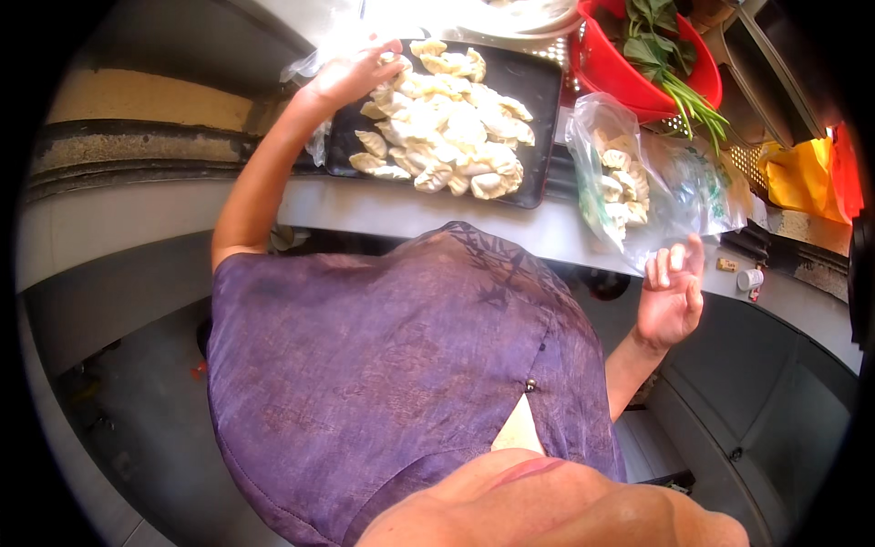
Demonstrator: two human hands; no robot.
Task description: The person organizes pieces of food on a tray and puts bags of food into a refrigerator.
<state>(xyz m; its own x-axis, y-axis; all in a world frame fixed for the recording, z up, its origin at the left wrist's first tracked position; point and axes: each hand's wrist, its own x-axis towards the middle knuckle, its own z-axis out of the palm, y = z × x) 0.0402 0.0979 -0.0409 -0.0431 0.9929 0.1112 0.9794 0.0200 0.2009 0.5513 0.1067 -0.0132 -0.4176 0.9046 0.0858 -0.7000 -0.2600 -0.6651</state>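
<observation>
A dark rectangular tray (543, 116) on the counter holds a heap of pleated dumplings (451, 123). My left hand (352, 75) is at the tray's far left corner, its fingertips against dumplings at the edge of the heap. Glare and overlap hide whether one is gripped there. My right hand (670, 294) is raised near the counter's front edge, palm up, index finger stretched out and the others loosely bent, with nothing in it. Just beyond its fingertips lies a clear plastic bag (656, 219) with several dumplings (622, 184) inside.
A red plastic basin (707, 75) with leafy green vegetables (649, 48) stands at the back right. Farther right are a yellow bag (796, 171) and a small white container (750, 279). The white counter's front edge (410, 212) runs close to my body. Crumpled clear plastic (318, 143) lies by the tray's left side.
</observation>
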